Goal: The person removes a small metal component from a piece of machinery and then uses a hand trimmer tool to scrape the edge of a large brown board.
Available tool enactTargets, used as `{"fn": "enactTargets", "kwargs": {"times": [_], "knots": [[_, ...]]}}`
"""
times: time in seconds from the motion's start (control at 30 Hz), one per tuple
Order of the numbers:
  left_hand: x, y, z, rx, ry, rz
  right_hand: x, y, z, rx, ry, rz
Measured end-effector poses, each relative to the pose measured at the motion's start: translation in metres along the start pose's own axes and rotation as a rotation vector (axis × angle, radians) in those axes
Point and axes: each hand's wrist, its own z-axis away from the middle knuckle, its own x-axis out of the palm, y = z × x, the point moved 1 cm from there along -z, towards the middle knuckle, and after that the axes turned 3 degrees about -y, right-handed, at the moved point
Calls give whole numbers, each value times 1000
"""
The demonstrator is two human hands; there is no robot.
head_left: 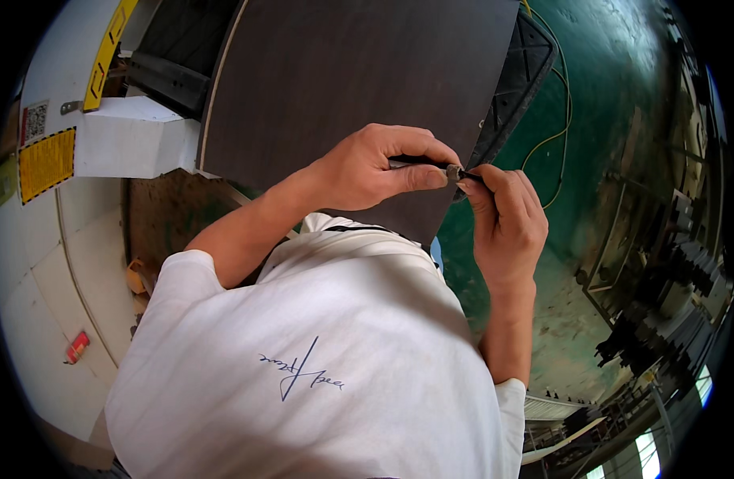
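One slim dark pen-like tool [427, 164] with a small metal tip, gripped by both: left hand [375, 166] clenched around its body, right hand [504, 219] pinching the tip end. Behind, one flat matte dark-brown board [335, 72], smooth; one ribbed black plastic panel [519, 76]; green floor [614, 96].

Even daylight throughout; soft shadows are cast. Glare is noted on the green floor [622, 72] at upper right. Edges are bent and vignetted black.
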Motion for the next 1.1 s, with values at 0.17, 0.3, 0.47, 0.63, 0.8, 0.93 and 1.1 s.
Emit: {"fn": "enactTargets", "kwargs": {"times": [0.17, 0.3, 0.47, 0.63, 0.8, 0.93, 1.1], "knots": [[0, 7, 1, 3, 23, 3, 5, -4, 2, -42, 91, 24], [-1, 10, 3, 75, 36, -76, 4, -6, 3, -67, 102, 7], [1, 20, 4, 144, 37, -166, -6, -6, 5, -76, 15, -39], [6, 26, 9, 207, 61, -253, -20, -12, 6, -4, -151, -143], [12, 16, 9, 348, 90, -390, -22, -8, 17, 175, -249, -310], [11, 13, 7, 450, 104, -519, -19, -6, 21, 289, -310, -371], [15, 5, 3, 490, 135, -570, -13, 4, 28, 495, -360, -619]]}}
